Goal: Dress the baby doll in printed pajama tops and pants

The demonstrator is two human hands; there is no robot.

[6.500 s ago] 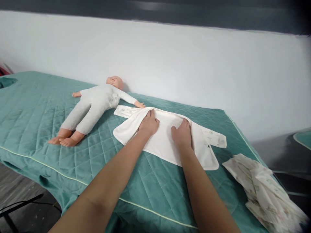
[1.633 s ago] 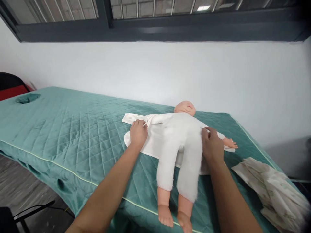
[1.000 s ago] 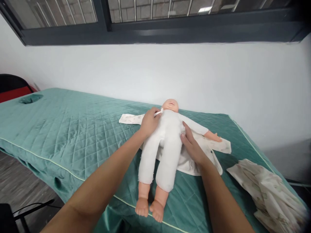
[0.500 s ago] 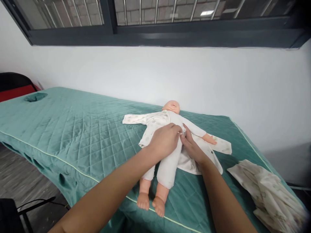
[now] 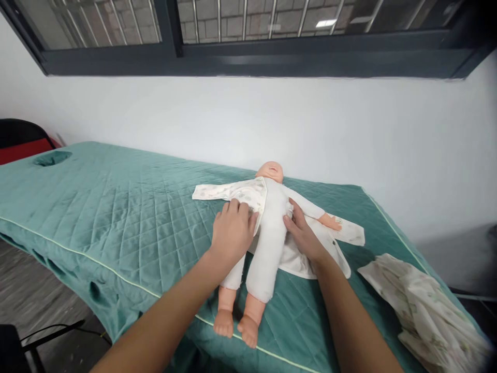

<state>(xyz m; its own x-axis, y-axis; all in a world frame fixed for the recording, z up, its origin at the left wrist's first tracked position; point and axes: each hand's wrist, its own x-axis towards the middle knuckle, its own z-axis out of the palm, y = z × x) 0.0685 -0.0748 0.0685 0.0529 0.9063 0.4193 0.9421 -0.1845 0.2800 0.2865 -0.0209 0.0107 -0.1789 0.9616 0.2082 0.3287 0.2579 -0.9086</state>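
Observation:
A baby doll (image 5: 267,238) lies on its back, with a white cloth body and bare plastic head, hands and feet. Under it is spread an open white baby shirt (image 5: 240,194) with a faint print; one front panel covers the doll's chest on the left. My left hand (image 5: 235,228) has its fingers curled over that panel's lower part, the thumb near its edge. At the doll's right-hand side, my right hand (image 5: 303,230) pinches a bunched bit of white cloth at the waist between thumb and fingers. The fingertips of my left hand are partly hidden.
A green quilted bed cover (image 5: 135,207) lies beneath everything. Crumpled printed cloth (image 5: 423,305) rests at the right edge. A white wall (image 5: 330,124) and barred window (image 5: 248,26) stand behind. A face hole (image 5: 52,158) and red-black chair (image 5: 23,140) are far left.
My left hand has left the doll's middle and moved left onto the shirt panel. My right hand stays at the doll's side. The view has shifted slightly.

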